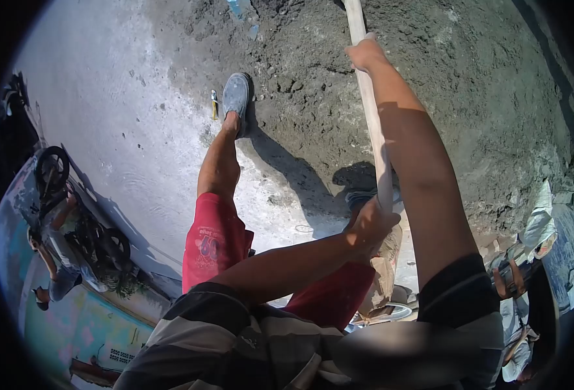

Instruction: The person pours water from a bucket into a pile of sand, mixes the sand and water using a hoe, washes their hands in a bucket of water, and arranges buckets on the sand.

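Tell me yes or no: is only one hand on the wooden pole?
No, the left hand and the right hand both grip the pole.

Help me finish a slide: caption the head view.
Left hand and right hand grip a pale pole over rough ground.

The long handle (pixel 370 110) looks like pale, smooth, matt wood. Across the far right lies rough, clumpy, matt grey material (pixel 300 71), like wet cement or mud; the pavement (pixel 105 110) to the left is smoother, pale and dusty. The shorts (pixel 214 237) are matt red cloth with a print, the striped shirt (pixel 202 331) soft cloth, the shoe (pixel 235 96) grey and dusty.
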Demonstrator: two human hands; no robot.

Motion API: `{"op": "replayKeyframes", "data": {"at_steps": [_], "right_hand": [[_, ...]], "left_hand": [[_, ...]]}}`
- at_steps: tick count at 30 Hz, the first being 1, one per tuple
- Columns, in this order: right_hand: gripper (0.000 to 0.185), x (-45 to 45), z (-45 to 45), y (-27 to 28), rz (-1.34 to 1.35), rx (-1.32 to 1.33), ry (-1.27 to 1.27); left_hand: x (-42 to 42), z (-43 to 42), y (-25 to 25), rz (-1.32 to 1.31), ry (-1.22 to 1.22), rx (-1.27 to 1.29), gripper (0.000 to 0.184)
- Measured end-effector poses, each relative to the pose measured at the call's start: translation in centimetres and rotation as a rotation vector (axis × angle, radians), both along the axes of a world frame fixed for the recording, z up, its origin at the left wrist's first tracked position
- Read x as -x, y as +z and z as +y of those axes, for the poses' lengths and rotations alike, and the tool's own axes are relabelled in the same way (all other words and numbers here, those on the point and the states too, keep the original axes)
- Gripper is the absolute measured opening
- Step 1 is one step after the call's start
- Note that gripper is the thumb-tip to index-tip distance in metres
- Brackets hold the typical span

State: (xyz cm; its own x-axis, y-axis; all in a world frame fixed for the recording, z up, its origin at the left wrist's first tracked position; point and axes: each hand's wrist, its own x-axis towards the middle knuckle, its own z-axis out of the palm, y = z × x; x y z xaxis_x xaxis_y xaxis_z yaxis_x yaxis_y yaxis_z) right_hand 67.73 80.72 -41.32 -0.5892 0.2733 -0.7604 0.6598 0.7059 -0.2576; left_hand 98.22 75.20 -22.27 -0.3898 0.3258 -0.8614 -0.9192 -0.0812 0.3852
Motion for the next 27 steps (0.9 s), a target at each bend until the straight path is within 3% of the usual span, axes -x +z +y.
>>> {"op": "replayKeyframes", "data": {"at_steps": [2,4,5,7,8,10,12,14,16,19,21,22,23,25,27], "right_hand": [[0.077,-5.1,2.0,3.8,-0.093,0.022,0.028],[0.076,-8.8,3.8,9.2,-0.121,0.047,-0.003],[0.074,-11.3,4.9,11.6,-0.109,0.02,0.029],[0.069,-16.4,8.2,14.5,-0.157,0.007,0.013],[0.065,-18.9,9.6,15.8,-0.227,0.025,-0.03],[0.052,-21.8,9.8,23.0,-0.016,0.108,-0.238],[0.051,-25.0,10.6,26.3,0.054,0.15,-0.338],[0.049,-26.5,11.2,28.1,0.103,0.189,-0.455],[0.048,-25.1,11.2,30.3,0.281,0.204,-0.58],[0.05,-20.6,13.3,30.3,0.421,0.368,-0.713],[0.048,-15.6,13.9,28.8,0.563,0.46,-0.803],[0.047,-12.6,14.4,27.5,0.651,0.572,-0.842],[0.045,-10.4,14.5,26.0,0.735,0.689,-0.875],[0.042,-8.7,13.7,23.4,0.602,0.587,-0.849],[0.036,-11.6,8.6,17.9,0.51,0.509,-1.085]], "left_hand": [[-0.3,0.8,6.1,-0.262,-0.222,0.01,0.046],[-5.6,3.2,8.9,-0.219,-0.187,-0.053,0.041],[-4.6,3.3,12.4,-0.338,-0.294,-0.089,0.039],[-11.4,6.0,14.4,-0.294,-0.373,-0.204,0.044],[-10.3,5.7,17.4,-0.363,-0.413,-0.218,0.036],[-16.8,6.4,20.7,-0.228,-0.359,-0.2,0.041],[-19.8,5.8,21.6,-0.175,-0.376,-0.183,0.043],[-22.8,3.6,21.5,-0.132,-0.526,-0.34,0.048],[-19.4,1.8,20.3,-0.118,-0.556,-0.319,0.052],[-14.7,-0.6,16.4,-0.087,-0.696,-0.211,0.047],[-6.9,-4.2,13.7,0.115,-0.777,-0.111,0.04],[-4.6,-6.0,12.3,0.281,-0.667,0.012,0.029],[-2.7,-8.3,10.8,0.226,-0.675,-0.059,0.02],[-0.9,-13.4,10.5,0.096,-0.701,-0.108,0.014],[1.7,-18.8,14.6,-0.183,-0.732,0.001,0.016]]}}
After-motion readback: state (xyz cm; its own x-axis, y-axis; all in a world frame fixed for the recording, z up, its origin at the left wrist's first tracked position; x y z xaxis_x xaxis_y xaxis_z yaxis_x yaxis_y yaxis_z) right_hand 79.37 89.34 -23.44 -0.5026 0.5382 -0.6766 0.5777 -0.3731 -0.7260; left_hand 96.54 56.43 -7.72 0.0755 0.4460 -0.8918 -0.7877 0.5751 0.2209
